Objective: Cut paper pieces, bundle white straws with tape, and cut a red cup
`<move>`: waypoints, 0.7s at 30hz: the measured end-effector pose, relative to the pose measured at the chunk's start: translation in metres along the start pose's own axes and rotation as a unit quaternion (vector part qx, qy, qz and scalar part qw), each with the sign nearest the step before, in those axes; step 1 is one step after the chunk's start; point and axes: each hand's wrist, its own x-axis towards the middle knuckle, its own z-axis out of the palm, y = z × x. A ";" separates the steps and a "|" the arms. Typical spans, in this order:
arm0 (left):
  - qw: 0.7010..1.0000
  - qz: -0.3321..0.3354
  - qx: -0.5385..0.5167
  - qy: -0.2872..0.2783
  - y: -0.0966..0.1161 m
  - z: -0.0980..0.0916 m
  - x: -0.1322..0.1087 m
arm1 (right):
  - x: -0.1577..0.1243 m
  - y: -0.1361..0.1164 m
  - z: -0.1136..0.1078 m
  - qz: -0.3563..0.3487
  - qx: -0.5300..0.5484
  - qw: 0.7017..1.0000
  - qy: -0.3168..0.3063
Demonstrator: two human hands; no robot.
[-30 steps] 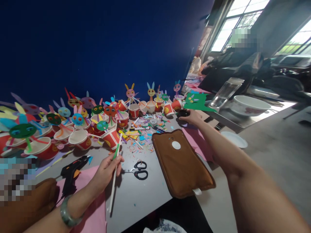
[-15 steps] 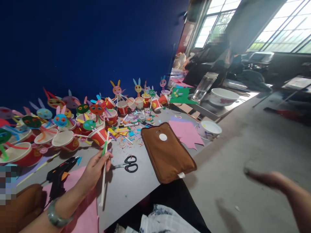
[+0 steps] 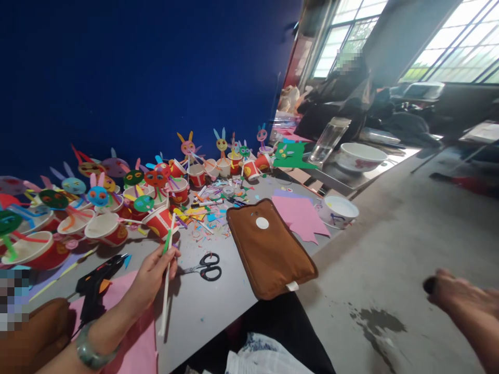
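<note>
My left hand (image 3: 150, 278) pinches a long white straw (image 3: 166, 296) with a green paper strip against it, low over the grey table (image 3: 218, 311). Black scissors (image 3: 205, 270) lie just right of that hand. A black glue gun (image 3: 95, 283) rests on pink paper (image 3: 134, 348) to its left. My right hand (image 3: 454, 293) is far out to the right above the concrete floor, fingers curled round a small black object (image 3: 429, 284) that shows only at its tip. A dark wet patch (image 3: 376, 323) marks the floor below and left of that hand.
Several red paper cups with coloured bunny faces (image 3: 97, 195) crowd the table's far left. Paper scraps (image 3: 206, 215), a brown padded pouch (image 3: 271, 249), pink paper (image 3: 300, 215) and a white bowl (image 3: 339, 210) lie about. Another person sits at the back by a second table (image 3: 351, 171).
My right hand left the far table edge with the black object and swung out over the floor. A wet patch has appeared there. The view turned right; the left hand kept the straw.
</note>
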 end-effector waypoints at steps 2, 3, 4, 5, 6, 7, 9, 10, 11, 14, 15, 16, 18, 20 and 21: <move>1.000 -0.007 -0.004 0.001 -0.001 -0.001 0.001 | 0.014 -0.028 -0.025 0.054 0.064 0.995 0.058; 1.000 -0.009 -0.008 0.004 -0.002 -0.001 0.001 | 0.020 -0.047 -0.040 0.092 0.118 0.983 0.102; 1.000 -0.012 -0.012 0.006 -0.002 -0.001 0.001 | 0.026 -0.067 -0.055 0.089 0.174 0.972 0.134; 1.000 -0.014 -0.016 0.009 -0.002 -0.001 0.001 | 0.031 -0.088 -0.069 0.067 0.205 0.962 0.167; 1.000 -0.015 -0.018 0.010 -0.002 -0.001 0.001 | 0.036 -0.109 -0.082 0.042 0.216 0.955 0.199; 1.000 -0.016 -0.021 0.009 -0.002 -0.001 0.001 | 0.041 -0.129 -0.094 0.020 0.222 0.949 0.225; 0.999 -0.020 -0.027 0.007 -0.002 -0.001 0.001 | 0.051 -0.164 -0.110 -0.002 0.222 0.945 0.241; 0.999 -0.023 -0.029 0.006 -0.002 -0.001 0.001 | 0.056 -0.178 -0.115 -0.015 0.219 0.945 0.241; 0.999 -0.027 -0.030 0.005 -0.003 -0.001 0.001 | 0.062 -0.190 -0.119 -0.030 0.215 0.947 0.236; 0.999 -0.028 -0.028 0.003 -0.003 -0.002 0.001 | 0.078 -0.218 -0.127 -0.042 0.204 0.955 0.210; 0.999 -0.025 -0.027 0.003 -0.003 -0.002 0.001 | 0.082 -0.224 -0.130 -0.040 0.200 0.959 0.197; 0.999 -0.021 -0.027 0.005 -0.002 -0.002 0.001 | 0.086 -0.230 -0.133 -0.037 0.196 0.963 0.182; 0.999 -0.021 -0.025 0.006 0.000 -0.001 0.000 | 0.090 -0.239 -0.140 -0.030 0.186 0.970 0.152; 0.999 -0.026 -0.025 0.007 0.002 0.000 -0.001 | 0.088 -0.246 -0.147 -0.023 0.174 0.975 0.136; 0.999 -0.028 -0.029 0.005 0.003 0.000 -0.001 | 0.085 -0.249 -0.150 -0.019 0.169 0.976 0.137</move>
